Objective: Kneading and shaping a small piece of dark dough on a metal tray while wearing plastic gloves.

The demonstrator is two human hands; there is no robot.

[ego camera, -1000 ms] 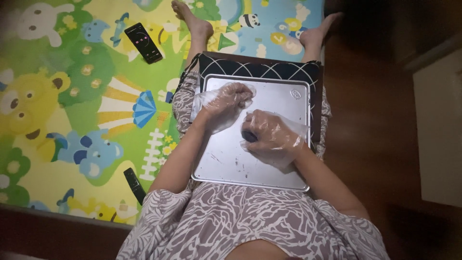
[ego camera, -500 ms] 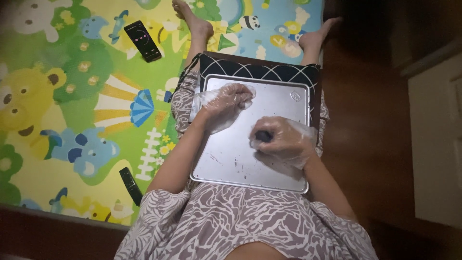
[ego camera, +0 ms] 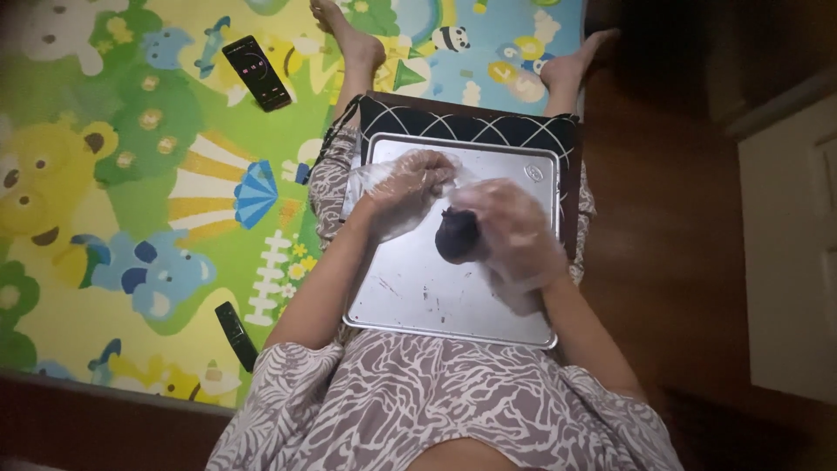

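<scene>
Left hand: the left hand (ego camera: 405, 194), in a clear plastic glove, rests on the upper part of the metal tray (ego camera: 418, 292), fingers curled loosely with their tips toward 3 o'clock; it is near the dark lump but I cannot tell whether it touches it.
Right hand: the right hand (ego camera: 510, 228), also in a clear glove, is wrapped around the dark lump (ego camera: 456, 235), which shows at the hand's 9 o'clock edge; the fingers grasp it.
Dark lump: a small rounded, nearly black mass held just above the middle of the tray, between the two hands; what it is made of cannot be told.
Tray: a rectangular silver baking tray with rounded corners, lying across the person's lap; dark smears mark its bare surface toward 6 o'clock.
Cushion: a black cushion (ego camera: 471, 126) with a white diamond pattern lies under the tray and shows at its 12 o'clock edge.
Floor mat: a bright cartoon play mat (ego camera: 131, 174) covers the floor at 9 o'clock of the tray.
Phone: a black phone (ego camera: 256, 72) lies on the mat at 11 o'clock, well apart from the tray.
Remote: a slim black remote (ego camera: 236, 335) lies on the mat at 8 o'clock, near the person's left elbow.
</scene>
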